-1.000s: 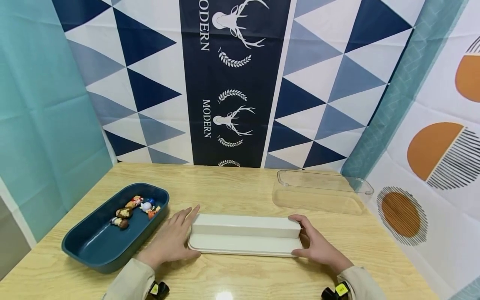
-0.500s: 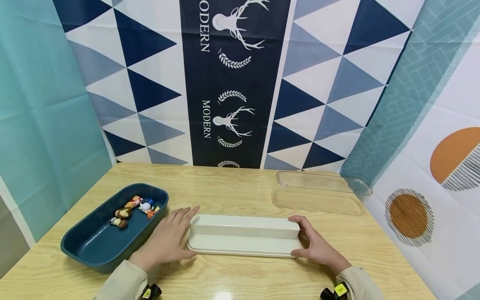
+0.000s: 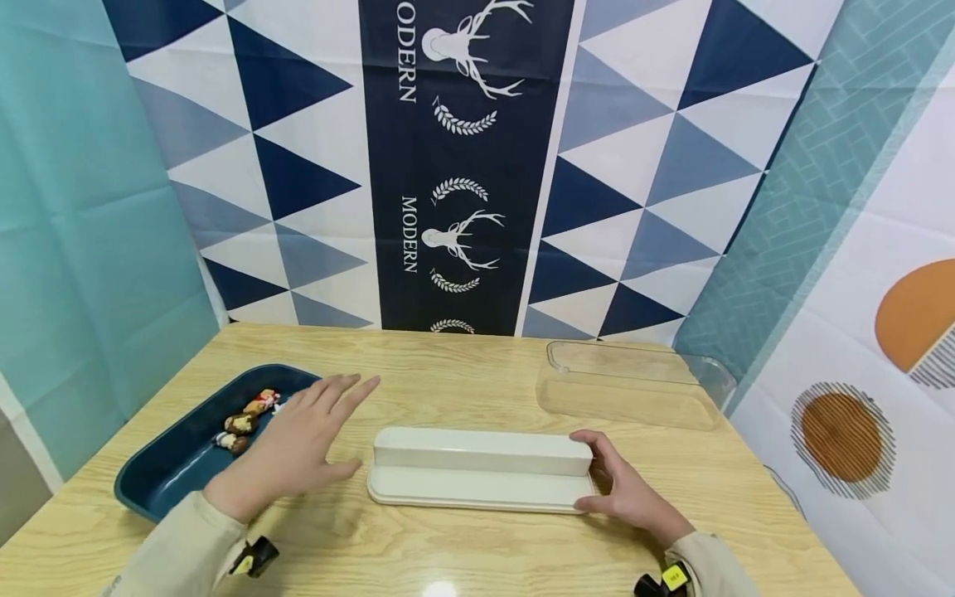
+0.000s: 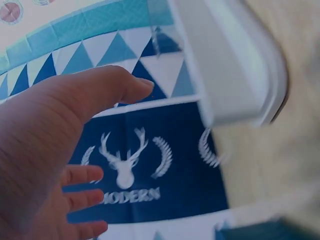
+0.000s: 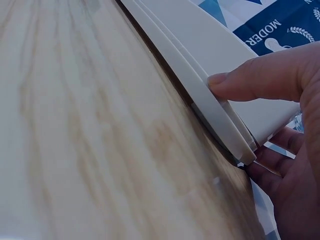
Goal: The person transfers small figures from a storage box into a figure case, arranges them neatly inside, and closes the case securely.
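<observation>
A long white two-level stand (image 3: 477,485) lies on the wooden table in front of me, its higher step at the back. Its right end is held by my right hand (image 3: 630,489); in the right wrist view the thumb presses the front edge (image 5: 235,87) while fingers reach round the end. My left hand (image 3: 294,439) hovers to the left of the stand with fingers spread, touching nothing. Behind that hand is a dark blue tub (image 3: 134,485), partly hidden. Several small toy figures (image 3: 240,424) lie in the tub.
A clear plastic cover (image 3: 627,398) stands at the back right of the wooden table (image 3: 448,381). Patterned cloth hangs along the back (image 3: 313,207) and right side, and plain teal cloth (image 3: 104,249) along the left.
My left hand has let go of the stand's left end and moved up and left, partly covering the tub. My right hand stays on the stand's right end.
</observation>
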A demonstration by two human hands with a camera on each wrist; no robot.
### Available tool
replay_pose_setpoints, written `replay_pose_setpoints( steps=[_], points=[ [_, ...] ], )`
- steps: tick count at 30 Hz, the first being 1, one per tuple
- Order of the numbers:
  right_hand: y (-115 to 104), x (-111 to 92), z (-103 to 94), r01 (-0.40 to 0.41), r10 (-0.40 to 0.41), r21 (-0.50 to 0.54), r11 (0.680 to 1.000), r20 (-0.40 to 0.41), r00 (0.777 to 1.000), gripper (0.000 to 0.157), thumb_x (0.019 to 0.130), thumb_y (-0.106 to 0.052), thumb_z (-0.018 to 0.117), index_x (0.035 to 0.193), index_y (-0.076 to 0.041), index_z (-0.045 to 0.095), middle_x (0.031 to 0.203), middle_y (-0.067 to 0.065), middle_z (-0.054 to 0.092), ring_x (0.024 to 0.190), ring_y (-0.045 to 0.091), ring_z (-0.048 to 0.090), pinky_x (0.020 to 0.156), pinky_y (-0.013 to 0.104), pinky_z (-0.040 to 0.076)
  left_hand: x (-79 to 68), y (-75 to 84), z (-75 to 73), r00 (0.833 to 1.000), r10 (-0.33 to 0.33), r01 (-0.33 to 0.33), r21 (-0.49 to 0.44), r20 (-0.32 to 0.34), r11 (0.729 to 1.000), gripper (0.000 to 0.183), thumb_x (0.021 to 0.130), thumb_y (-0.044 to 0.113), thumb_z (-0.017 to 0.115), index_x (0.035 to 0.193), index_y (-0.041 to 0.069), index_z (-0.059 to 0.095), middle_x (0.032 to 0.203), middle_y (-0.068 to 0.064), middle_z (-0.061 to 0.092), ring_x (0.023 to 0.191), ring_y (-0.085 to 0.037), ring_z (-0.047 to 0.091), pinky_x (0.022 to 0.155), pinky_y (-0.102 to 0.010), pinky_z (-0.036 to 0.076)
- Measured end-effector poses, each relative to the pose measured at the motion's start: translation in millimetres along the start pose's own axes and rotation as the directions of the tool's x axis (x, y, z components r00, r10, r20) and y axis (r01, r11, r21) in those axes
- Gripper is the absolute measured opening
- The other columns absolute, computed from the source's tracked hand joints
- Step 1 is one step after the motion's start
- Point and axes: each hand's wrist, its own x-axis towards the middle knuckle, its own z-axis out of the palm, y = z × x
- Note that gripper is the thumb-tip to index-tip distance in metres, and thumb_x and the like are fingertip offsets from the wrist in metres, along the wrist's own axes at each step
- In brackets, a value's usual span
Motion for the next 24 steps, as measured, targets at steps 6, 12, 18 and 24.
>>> replay_pose_setpoints(
  steps=[6,12,18,24],
  points=[
    [0.8,1.9,-0.9,-0.014,0.014,-0.002,1.000,0.000,1.000,0.083,0.078,-0.003,0.083,0.143,0.002,0.033,0.137,0.029,0.042,0.118,0.003,0.050,0.098,0.015,0.038,5.6,-20.7,-26.3,0.995,0.099,-0.098,0.078,-0.005,0.992,0.105,0.075,0.040,0.086,0.155,0.010,0.026,0.146,-0.022,0.043,0.129,-0.041,0.046,0.098,-0.059,0.042],
    [0.1,2.4,-0.4,-0.028,0.028,0.002,1.000,-0.006,1.000,0.083,0.078,-0.005,0.084,0.144,0.002,0.033,0.138,0.029,0.042,0.120,0.000,0.048,0.098,0.014,0.037,12.5,-43.9,-43.4,0.988,0.157,-0.156,0.042,-0.013,0.987,0.100,0.078,0.033,0.084,0.155,0.009,0.026,0.145,-0.021,0.043,0.127,-0.040,0.047,0.099,-0.060,0.042],
    [-0.9,2.8,-0.2,-0.029,0.029,-0.008,1.000,-0.016,0.999,0.083,0.078,-0.005,0.084,0.144,0.002,0.034,0.138,0.028,0.043,0.119,-0.001,0.048,0.097,0.014,0.038,15.9,-69.5,-44.9,0.976,0.212,-0.211,0.030,-0.052,0.977,0.099,0.074,0.028,0.088,0.152,0.004,0.030,0.143,-0.022,0.044,0.123,-0.040,0.048,0.096,-0.060,0.044],
    [0.6,1.9,-0.5,-0.030,0.030,-0.005,1.000,-0.020,0.999,0.082,0.078,-0.004,0.084,0.143,0.001,0.035,0.139,0.028,0.042,0.119,0.000,0.048,0.097,0.015,0.038,13.7,-90.5,-41.5,0.978,0.206,-0.204,0.044,-0.037,0.978,0.097,0.074,0.025,0.088,0.150,0.004,0.032,0.144,-0.021,0.043,0.124,-0.041,0.047,0.097,-0.060,0.042]
  ],
)
